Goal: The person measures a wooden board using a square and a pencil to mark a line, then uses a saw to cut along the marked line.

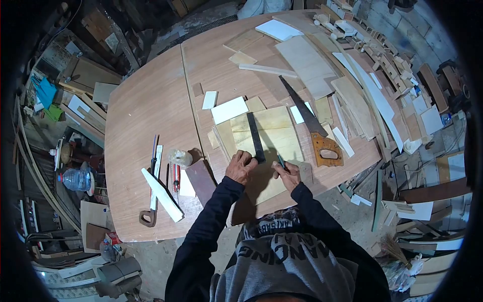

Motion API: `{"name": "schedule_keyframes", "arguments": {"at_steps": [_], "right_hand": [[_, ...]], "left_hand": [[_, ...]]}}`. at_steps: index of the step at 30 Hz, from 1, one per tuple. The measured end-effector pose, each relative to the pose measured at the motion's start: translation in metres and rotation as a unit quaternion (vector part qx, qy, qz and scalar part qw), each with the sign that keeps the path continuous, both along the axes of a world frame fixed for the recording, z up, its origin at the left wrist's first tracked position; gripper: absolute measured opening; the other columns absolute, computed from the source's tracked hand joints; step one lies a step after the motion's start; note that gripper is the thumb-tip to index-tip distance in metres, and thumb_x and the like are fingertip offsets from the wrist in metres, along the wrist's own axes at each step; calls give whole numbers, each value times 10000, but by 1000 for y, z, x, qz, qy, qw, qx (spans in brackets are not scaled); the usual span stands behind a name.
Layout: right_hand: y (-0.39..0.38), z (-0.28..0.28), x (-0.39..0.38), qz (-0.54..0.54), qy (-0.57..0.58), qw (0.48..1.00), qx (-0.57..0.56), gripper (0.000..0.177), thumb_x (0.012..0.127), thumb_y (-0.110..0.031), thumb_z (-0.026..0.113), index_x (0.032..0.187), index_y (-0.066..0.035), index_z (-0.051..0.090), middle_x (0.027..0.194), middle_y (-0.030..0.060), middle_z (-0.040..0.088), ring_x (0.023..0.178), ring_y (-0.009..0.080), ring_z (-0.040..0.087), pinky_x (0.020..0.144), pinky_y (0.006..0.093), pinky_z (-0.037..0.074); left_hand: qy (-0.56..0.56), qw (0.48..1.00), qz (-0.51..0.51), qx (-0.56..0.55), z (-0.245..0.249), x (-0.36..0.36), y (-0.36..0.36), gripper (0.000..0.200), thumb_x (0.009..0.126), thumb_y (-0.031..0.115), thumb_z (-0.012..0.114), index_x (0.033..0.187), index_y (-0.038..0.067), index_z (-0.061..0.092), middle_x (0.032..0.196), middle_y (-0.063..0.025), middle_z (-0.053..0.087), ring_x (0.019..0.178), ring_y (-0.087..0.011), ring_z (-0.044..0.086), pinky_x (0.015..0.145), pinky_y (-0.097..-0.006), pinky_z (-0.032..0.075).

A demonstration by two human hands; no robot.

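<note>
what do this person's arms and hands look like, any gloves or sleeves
The left sleeve and right sleeve are long, dark, near black, wrinkled and without visible markings, reaching the wrists. The left hand and right hand are bare, without gloves.

Left arm [214, 216] and right arm [323, 219] are being held forward, angled inward. Left hand [239, 167] is being held palm down, fingers bent; right hand [288, 176] is being held nearby, thumb and fingers pinched.
</note>
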State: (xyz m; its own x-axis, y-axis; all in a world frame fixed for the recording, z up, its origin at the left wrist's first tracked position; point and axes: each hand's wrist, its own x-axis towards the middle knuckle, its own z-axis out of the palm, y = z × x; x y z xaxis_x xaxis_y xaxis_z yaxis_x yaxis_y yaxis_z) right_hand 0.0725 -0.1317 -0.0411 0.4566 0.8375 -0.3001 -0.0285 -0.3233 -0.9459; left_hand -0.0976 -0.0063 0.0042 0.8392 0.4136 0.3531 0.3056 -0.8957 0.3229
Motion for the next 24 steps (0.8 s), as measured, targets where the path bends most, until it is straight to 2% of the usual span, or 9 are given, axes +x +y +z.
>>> {"name": "schedule_keyframes", "arguments": {"at_steps": [5,8,9,10,12,13,15,18,24], "right_hand": [[-1,7,-3,44,-26,998,-35,341,882,-365,635,747,-52,633,613,15,617,643,91,578,624,274,450],[3,-18,-5,91,-59,994,-28,262,887,-300,625,887,-39,635,673,42,648,682,128,632,665,299,493],[3,-21,-4,106,-46,993,-39,250,870,-262,628,984,-40,630,795,90,672,730,200,652,698,327,509],[3,-25,-3,107,-45,993,-38,250,870,-262,628,984,-40,630,795,90,672,730,200,652,698,327,509],[1,-35,-4,67,-213,974,-22,215,848,-196,656,971,-29,600,774,102,663,695,200,656,642,324,516],[0,-40,-2,67,-213,975,-22,215,848,-195,656,971,-29,600,774,102,663,695,200,656,642,324,516],[-2,-37,0,46,-314,948,-33,338,815,-231,665,1100,-60,603,915,145,673,776,288,662,717,367,530],[-3,-31,4,61,-347,936,-6,434,790,-252,663,1188,-94,587,1018,154,661,864,343,645,785,396,521],[-3,-28,4,74,-285,955,-44,437,778,-249,669,1178,-93,586,1066,144,648,886,322,650,803,379,518]], "left_hand": [[6,999,28,-25,-53,-3,4,318,682,25,585,992,95,587,933,-103,498,935,-300,490,812,-409,441],[32,995,54,-77,-69,-2,1,434,701,9,571,1126,95,590,1020,-124,530,976,-313,498,871,-402,440],[-2,993,65,-100,-74,-1,0,483,704,2,567,1178,92,576,1072,-134,537,996,-319,499,893,-394,436],[-36,989,77,-122,-79,-1,-1,533,706,-5,563,1230,90,561,1124,-145,543,1016,-324,500,915,-386,433],[8,991,62,-122,-72,0,-3,555,698,-6,566,1245,89,555,1153,-148,541,1023,-325,502,928,-384,428],[51,990,45,-120,-68,1,-3,577,690,-7,569,1259,88,549,1182,-151,539,1029,-325,503,942,-382,423],[66,989,44,-125,-66,0,-9,563,705,25,584,1263,90,546,1175,-148,549,1024,-334,509,947,-394,422],[75,990,33,-116,-69,-4,-16,541,731,60,587,1269,104,546,1177,-133,556,1028,-330,512,946,-408,418],[119,989,71,-50,-66,-7,-35,488,771,119,565,1258,153,564,1210,-70,526,1063,-271,481,916,-424,389]]}}
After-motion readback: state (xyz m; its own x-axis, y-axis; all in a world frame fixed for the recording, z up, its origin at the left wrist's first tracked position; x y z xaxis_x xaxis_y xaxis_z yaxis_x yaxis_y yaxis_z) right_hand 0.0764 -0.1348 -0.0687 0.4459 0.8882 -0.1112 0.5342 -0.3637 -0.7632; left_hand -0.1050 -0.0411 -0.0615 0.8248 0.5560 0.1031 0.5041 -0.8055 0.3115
